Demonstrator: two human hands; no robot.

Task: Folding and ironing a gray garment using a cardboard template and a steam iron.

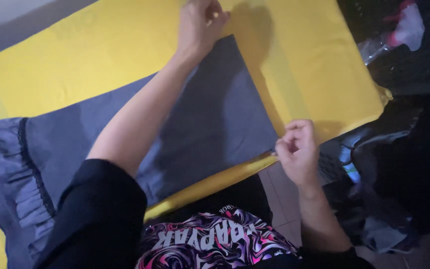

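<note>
A grey garment (210,124) with a ruffled, lace-trimmed end at the left lies flat on a yellow cloth (304,65). My left hand (200,22) reaches far across and pinches the garment's far corner near the top of the view. Close to me, my right hand (297,149) pinches the near corner at the yellow cloth's front edge. The straight edge between the two corners is pulled taut. My left arm crosses over the middle of the garment and hides part of it.
A heap of dark clothes (404,164) lies at the right on the floor. At the upper right there is a clear plastic bottle (389,37) with a pink and white item. My patterned shirt (215,241) fills the bottom.
</note>
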